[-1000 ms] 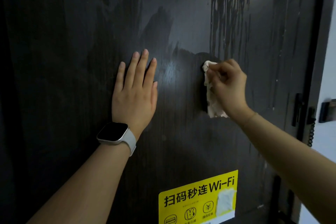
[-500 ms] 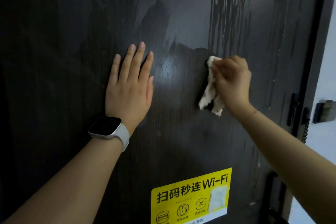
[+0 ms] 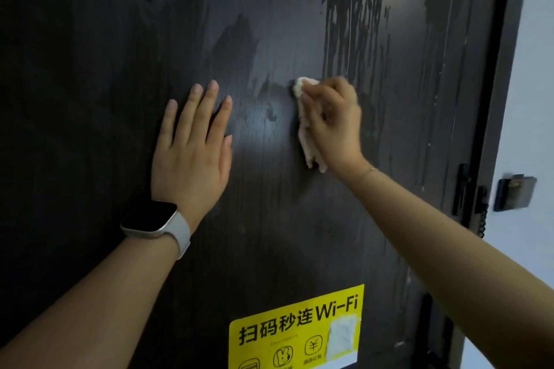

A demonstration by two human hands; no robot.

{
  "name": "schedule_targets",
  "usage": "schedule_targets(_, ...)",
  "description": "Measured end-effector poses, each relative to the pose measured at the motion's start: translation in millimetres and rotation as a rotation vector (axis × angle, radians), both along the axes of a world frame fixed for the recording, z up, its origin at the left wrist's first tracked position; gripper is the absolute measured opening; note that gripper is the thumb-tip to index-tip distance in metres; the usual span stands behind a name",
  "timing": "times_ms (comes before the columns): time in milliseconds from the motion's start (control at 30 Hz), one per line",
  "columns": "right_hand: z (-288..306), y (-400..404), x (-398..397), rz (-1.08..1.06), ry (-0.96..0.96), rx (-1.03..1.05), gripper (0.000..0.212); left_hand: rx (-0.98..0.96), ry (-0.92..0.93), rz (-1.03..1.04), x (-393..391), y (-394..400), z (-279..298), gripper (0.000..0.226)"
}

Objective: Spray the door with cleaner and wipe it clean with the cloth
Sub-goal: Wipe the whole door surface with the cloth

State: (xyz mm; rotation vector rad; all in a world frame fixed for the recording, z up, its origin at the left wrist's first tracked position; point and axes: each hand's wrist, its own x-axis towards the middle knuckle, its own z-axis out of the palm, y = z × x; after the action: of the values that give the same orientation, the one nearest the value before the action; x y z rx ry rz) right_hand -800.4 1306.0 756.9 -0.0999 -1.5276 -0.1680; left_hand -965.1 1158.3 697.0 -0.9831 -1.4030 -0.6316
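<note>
A dark wood-grain door [image 3: 269, 234] fills the view. Wet streaks of cleaner [image 3: 353, 24] run down its upper right part. My right hand [image 3: 335, 123] grips a crumpled white cloth [image 3: 307, 135] and holds it against the door at mid height. The cloth's top pokes out above my fingers and its tail hangs below my palm. My left hand [image 3: 192, 147] lies flat on the door to the left of the cloth, fingers straight and pointing up, with a white smartwatch [image 3: 156, 223] on the wrist. No spray bottle is in view.
A yellow Wi-Fi sticker [image 3: 296, 329] is stuck low on the door. The door's right edge carries dark hardware [image 3: 463, 195], with a coiled cord [image 3: 482, 219] beside it. A white wall with a dark switch plate [image 3: 514, 193] lies to the right.
My right hand with the cloth shifted a little to the right, then back left and slightly up on the door. My left hand stays flat in about the same spot.
</note>
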Motion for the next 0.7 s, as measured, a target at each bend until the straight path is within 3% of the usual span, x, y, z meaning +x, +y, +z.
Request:
schedule_targets(133, 23, 53, 38, -0.033, 0.343, -0.346, 0.023, 0.014, 0.009, 0.004, 0, 1, 0, 0.051)
schedule_targets(200, 32, 56, 37, -0.008, 0.384, -0.435, 0.026, 0.012, 0.01, 0.008, 0, 1, 0, 0.052)
schedule_targets(400, 17, 8, -7, -0.052, 0.03, 0.061, 0.018, 0.011, 0.01, 0.002, -1, 1, -1, 0.052)
schedule_targets(467, 26, 21, 9, -0.102, 0.025, 0.047, 0.021, 0.011, 0.01, 0.0, -1, 1, 0, 0.052)
schedule_targets(600, 54, 49, 38, -0.122, 0.28, -0.255, 0.03, 0.0, 0.005, -0.002, -2, 1, -1, 0.052)
schedule_targets(700, 48, 31, 19, -0.177, 0.134, -0.071, 0.022, -0.013, 0.005, 0.013, -2, 1, -1, 0.053)
